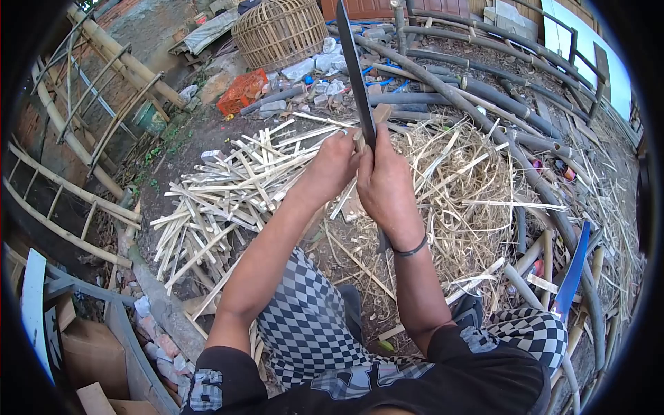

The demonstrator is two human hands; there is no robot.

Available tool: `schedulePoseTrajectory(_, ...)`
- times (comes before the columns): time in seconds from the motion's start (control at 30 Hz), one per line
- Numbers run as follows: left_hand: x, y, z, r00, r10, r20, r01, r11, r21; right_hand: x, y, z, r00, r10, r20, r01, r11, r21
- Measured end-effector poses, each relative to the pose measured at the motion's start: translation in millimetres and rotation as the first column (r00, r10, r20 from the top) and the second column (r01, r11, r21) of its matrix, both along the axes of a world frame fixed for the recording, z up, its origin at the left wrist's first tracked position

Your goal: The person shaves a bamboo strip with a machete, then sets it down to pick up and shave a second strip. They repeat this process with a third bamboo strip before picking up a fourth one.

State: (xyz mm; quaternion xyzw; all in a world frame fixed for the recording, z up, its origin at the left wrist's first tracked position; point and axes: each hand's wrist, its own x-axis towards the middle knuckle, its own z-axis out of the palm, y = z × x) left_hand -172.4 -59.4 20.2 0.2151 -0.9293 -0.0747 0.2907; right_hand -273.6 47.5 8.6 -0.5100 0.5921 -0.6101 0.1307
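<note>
Bamboo ladder (62,184) at nine; piled sticks (228,181) before ten; orange crate (243,91) at eleven. Left hand (337,166) pinches a pale piece (359,141); right hand (387,187) grips the upright blade (360,76), centre. Shavings (460,187) crowd three, poles (515,102) two.

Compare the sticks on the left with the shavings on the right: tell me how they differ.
The sticks are mostly straight and fairly thick; the shavings are much thinner, and many curl. The sticks lie criss-crossed, easy to tell apart; the shavings form a tangled mat with some wider strips among them. The sticks look pale cream; the shavings look more straw-brown. Both lie in loose heaps on the ground.
</note>
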Motion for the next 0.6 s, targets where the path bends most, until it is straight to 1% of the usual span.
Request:
schedulePoseTrajectory(0.07,2,-6,5,0.998,0.043,0.049,-0.047,0.995,0.085,0,-11,-2,0.997,-0.055,-0.060,0.050,0.996,-0.081)
schedulePoseTrajectory(0.1,4,2,12,0.998,0.061,0.031,-0.062,0.998,0.013,0,-7,2,0.998,-0.026,-0.052,0.019,0.993,-0.121)
schedulePoseTrajectory(0.13,4,8,21,0.998,0.059,0.028,-0.059,0.998,-0.003,-1,-3,8,0.998,-0.029,-0.053,0.022,0.990,-0.137)
schedulePoseTrajectory(0.2,5,18,29,0.997,0.002,-0.081,-0.012,0.992,-0.122,1,9,17,1.000,0.021,-0.021,-0.023,0.994,-0.111)
schedulePoseTrajectory(0.23,6,16,28,0.996,0.084,-0.041,-0.086,0.995,-0.051,3,11,21,0.999,0.015,-0.032,-0.018,0.996,-0.092)
schedulePoseTrajectory(0.27,7,12,25,0.995,0.091,-0.040,-0.093,0.995,-0.044,5,4,16,0.999,0.022,-0.032,-0.025,0.996,-0.085)
schedulePoseTrajectory(0.33,5,0,16,0.984,0.125,0.130,-0.133,0.989,0.059,7,-12,7,0.996,-0.054,-0.073,0.056,0.998,0.015)
schedulePoseTrajectory(0.4,6,0,9,0.983,0.141,0.113,-0.145,0.989,0.027,3,-9,1,0.998,-0.021,-0.058,0.020,1.000,-0.004)
schedulePoseTrajectory(0.43,8,4,7,0.991,0.123,0.053,-0.121,0.992,-0.027,0,-9,2,0.999,0.006,-0.040,-0.007,1.000,-0.027)
schedulePoseTrajectory(0.47,7,4,8,0.995,0.095,0.000,-0.095,0.992,-0.085,-2,-8,5,0.999,-0.006,-0.032,0.004,0.999,-0.043)
schedulePoseTrajectory(0.5,7,4,13,0.997,0.081,0.020,-0.080,0.996,-0.042,-1,-1,7,0.999,0.007,-0.039,-0.010,0.997,-0.077)
schedulePoseTrajectory(0.53,7,5,18,0.997,0.077,0.030,-0.076,0.996,-0.037,1,3,6,0.999,0.024,-0.047,-0.028,0.995,-0.100)
schedulePoseTrajectory(0.6,8,6,24,0.997,0.076,0.005,-0.076,0.997,0.011,9,-6,-1,0.999,0.007,-0.047,-0.012,0.995,-0.098)
